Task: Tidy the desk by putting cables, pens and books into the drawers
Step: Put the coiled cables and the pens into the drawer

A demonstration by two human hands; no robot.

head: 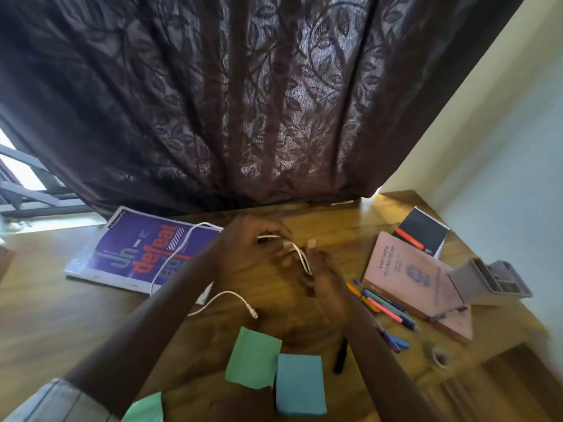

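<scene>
1 white cable [300, 257], above mid-desk [61, 315], looped, pinched by curled fingers of left hand [253, 248] and right hand [323, 278]; plug end lying on wood. 3 books: purple book [134, 251] lettered "un defeat", pink book [408, 275], black book [423, 236]. Pens [384, 303]: blurred cluster, uncounted. 3 paper pads [300, 383].

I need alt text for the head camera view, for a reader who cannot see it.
The left hand and the right hand hold a white cable above a wooden desk. A purple magazine lies to the left; a pink book and coloured pens lie to the right. A dark curtain hangs behind.
</scene>
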